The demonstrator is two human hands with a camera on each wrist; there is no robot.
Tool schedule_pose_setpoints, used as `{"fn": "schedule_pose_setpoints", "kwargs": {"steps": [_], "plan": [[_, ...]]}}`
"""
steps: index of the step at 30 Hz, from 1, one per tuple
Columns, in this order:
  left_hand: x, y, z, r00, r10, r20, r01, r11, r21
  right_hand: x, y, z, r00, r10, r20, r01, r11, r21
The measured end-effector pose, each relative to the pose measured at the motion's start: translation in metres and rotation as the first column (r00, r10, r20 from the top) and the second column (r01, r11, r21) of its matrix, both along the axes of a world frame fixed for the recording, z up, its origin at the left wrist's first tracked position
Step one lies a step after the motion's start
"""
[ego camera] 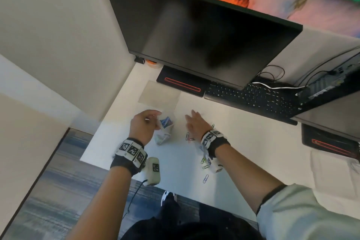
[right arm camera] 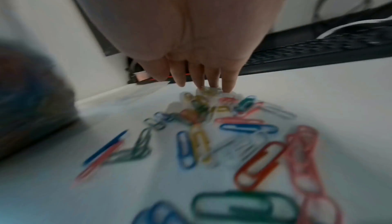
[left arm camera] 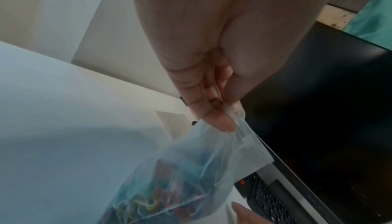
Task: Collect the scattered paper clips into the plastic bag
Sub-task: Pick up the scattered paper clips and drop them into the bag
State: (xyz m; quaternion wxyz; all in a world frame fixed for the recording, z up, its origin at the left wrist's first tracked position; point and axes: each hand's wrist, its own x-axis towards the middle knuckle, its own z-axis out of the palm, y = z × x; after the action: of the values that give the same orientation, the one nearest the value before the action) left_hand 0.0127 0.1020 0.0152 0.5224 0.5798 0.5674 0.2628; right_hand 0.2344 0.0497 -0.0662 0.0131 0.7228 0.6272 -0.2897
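Fingers (left arm camera: 214, 118) and thumb of our left hand (ego camera: 143, 125) pinch the rim of the plastic bag (ego camera: 164, 129), holding its mouth up while its lower part slumps on the white desk (ego camera: 243, 142); through the film we see coloured clips already inside. Our left wrist is bent, the hand curled over the bag's top, just on the near side of the grey square sheet (ego camera: 159, 93). Our right hand (ego camera: 195, 124) lies low over the desk beside the bag, palm down, fingers (right arm camera: 230, 81) straight and slightly spread, their tips touching the far edge of the heap of paper clips (right arm camera: 224, 127). Most of the clips lie under and behind that palm, toward the wrist; a few more (ego camera: 205, 178) trail away from the bag along our forearm. Whether any clip is trapped beneath the fingertips we cannot tell, since the wrist view is blurred.
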Motion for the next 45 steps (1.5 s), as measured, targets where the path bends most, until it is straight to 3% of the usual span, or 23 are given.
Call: {"fn": "schedule_pose_setpoints", "kwargs": {"steps": [5, 9, 13, 15, 16, 17, 18, 20, 23, 24, 25, 26, 28, 33, 36, 37, 39, 42, 43, 45], "plan": [[0.000, -0.002, -0.001, 1.000, -0.013, 0.012, 0.013, 1.000, -0.003, -0.010, -0.039, -0.014, 0.938, 0.289, 0.191, -0.306, 0.950, 0.062], [0.004, -0.007, -0.007, 0.999, -0.034, 0.000, 0.034, 0.999, -0.010, 0.006, -0.059, -0.027, 0.910, 0.382, 0.163, -0.400, 0.911, 0.097], [0.016, -0.016, -0.007, 0.997, -0.079, 0.002, 0.079, 0.996, -0.040, 0.017, -0.065, -0.018, 0.955, 0.259, 0.143, -0.280, 0.946, 0.162], [0.023, -0.018, -0.009, 0.996, -0.094, 0.001, 0.094, 0.993, -0.067, 0.020, -0.064, -0.010, 0.999, 0.052, 0.009, -0.053, 0.979, 0.198], [0.026, -0.019, -0.009, 0.995, -0.103, -0.001, 0.103, 0.992, -0.073, 0.023, -0.064, -0.005, 0.986, -0.139, -0.093, 0.155, 0.969, 0.192], [0.029, -0.019, -0.010, 0.994, -0.111, -0.007, 0.110, 0.991, -0.074, 0.027, -0.064, 0.000, 0.918, -0.341, -0.202, 0.374, 0.914, 0.159], [0.033, -0.021, -0.009, 0.993, -0.117, -0.013, 0.116, 0.991, -0.073, 0.032, -0.064, 0.004, 0.803, -0.508, -0.312, 0.556, 0.827, 0.083], [0.040, -0.024, -0.007, 0.992, -0.127, -0.017, 0.125, 0.988, -0.089, 0.038, -0.063, 0.016, 0.503, -0.681, -0.532, 0.728, 0.666, -0.164], [0.048, -0.029, -0.006, 0.990, -0.139, -0.008, 0.137, 0.983, -0.125, 0.034, -0.057, 0.048, -0.054, -0.633, -0.772, 0.714, 0.516, -0.473], [0.051, -0.030, -0.007, 0.988, -0.152, -0.014, 0.149, 0.981, -0.120, 0.031, -0.054, 0.057, -0.147, -0.596, -0.789, 0.696, 0.505, -0.511], [0.054, -0.031, -0.008, 0.986, -0.166, -0.026, 0.163, 0.980, -0.112, 0.027, -0.051, 0.063, -0.183, -0.574, -0.798, 0.678, 0.513, -0.526], [0.057, -0.033, -0.008, 0.983, -0.179, -0.035, 0.174, 0.979, -0.103, 0.021, -0.048, 0.067, -0.187, -0.567, -0.802, 0.668, 0.525, -0.527], [0.061, -0.035, -0.008, 0.980, -0.195, -0.046, 0.190, 0.977, -0.096, 0.010, -0.043, 0.067, -0.095, -0.597, -0.797, 0.673, 0.551, -0.493], [0.062, -0.034, -0.008, 0.972, -0.222, -0.080, 0.214, 0.972, -0.100, -0.013, -0.034, 0.063, 0.321, -0.619, -0.717, 0.712, 0.657, -0.249], [0.059, -0.033, -0.009, 0.969, -0.233, -0.088, 0.227, 0.971, -0.074, -0.012, -0.029, 0.067, 0.645, -0.491, -0.585, 0.562, 0.824, -0.072], [0.058, -0.033, -0.009, 0.970, -0.230, -0.083, 0.225, 0.972, -0.067, -0.012, -0.028, 0.071, 0.711, -0.440, -0.548, 0.502, 0.864, -0.041], [0.054, -0.031, -0.008, 0.976, -0.208, -0.069, 0.204, 0.977, -0.061, -0.007, -0.025, 0.080, 0.722, -0.404, -0.562, 0.482, 0.876, -0.010], [0.046, -0.029, -0.006, 0.984, -0.168, -0.055, 0.166, 0.985, -0.045, 0.015, -0.022, 0.080, 0.572, -0.491, -0.657, 0.652, 0.758, 0.002], [0.042, -0.029, -0.005, 0.986, -0.159, -0.046, 0.158, 0.987, -0.038, 0.027, -0.019, 0.075, 0.593, -0.511, -0.622, 0.681, 0.731, 0.048], [0.034, -0.027, -0.004, 0.990, -0.140, -0.022, 0.139, 0.990, -0.032, 0.051, -0.013, 0.058, 0.761, -0.503, -0.409, 0.600, 0.786, 0.150]]}}
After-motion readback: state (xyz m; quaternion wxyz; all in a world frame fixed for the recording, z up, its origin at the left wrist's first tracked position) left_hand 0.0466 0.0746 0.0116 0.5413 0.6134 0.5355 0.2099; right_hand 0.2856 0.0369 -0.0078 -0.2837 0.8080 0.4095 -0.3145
